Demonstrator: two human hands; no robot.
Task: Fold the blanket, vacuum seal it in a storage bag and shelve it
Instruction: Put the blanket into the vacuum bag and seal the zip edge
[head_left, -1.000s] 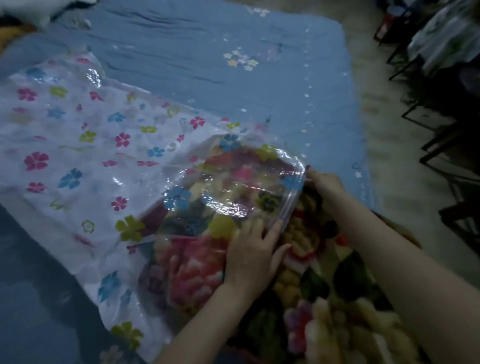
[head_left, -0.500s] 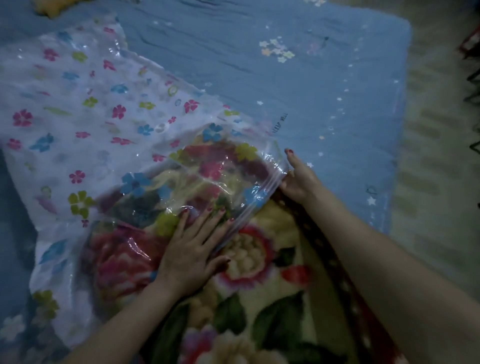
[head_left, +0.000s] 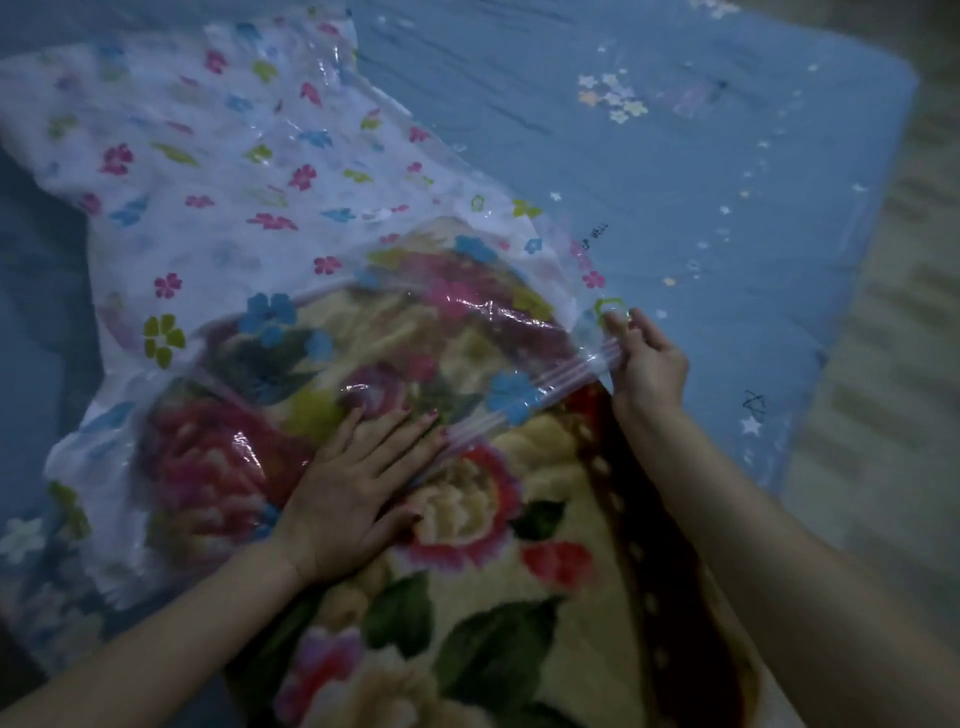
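With the left hand (head_left: 358, 493) now pressed flat on the blanket (head_left: 467, 545) and the right hand (head_left: 644, 358) pinching the storage bag (head_left: 218, 208) mouth at three o'clock, the bag has slid further over the blanket on the bed (head_left: 727, 182).

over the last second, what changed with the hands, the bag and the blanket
The storage bag mouth has been drawn further over the blanket. The left hand slid from the bag's rim onto its top and now presses flat. The right hand still pinches the zip edge. Most of the blanket remains outside.
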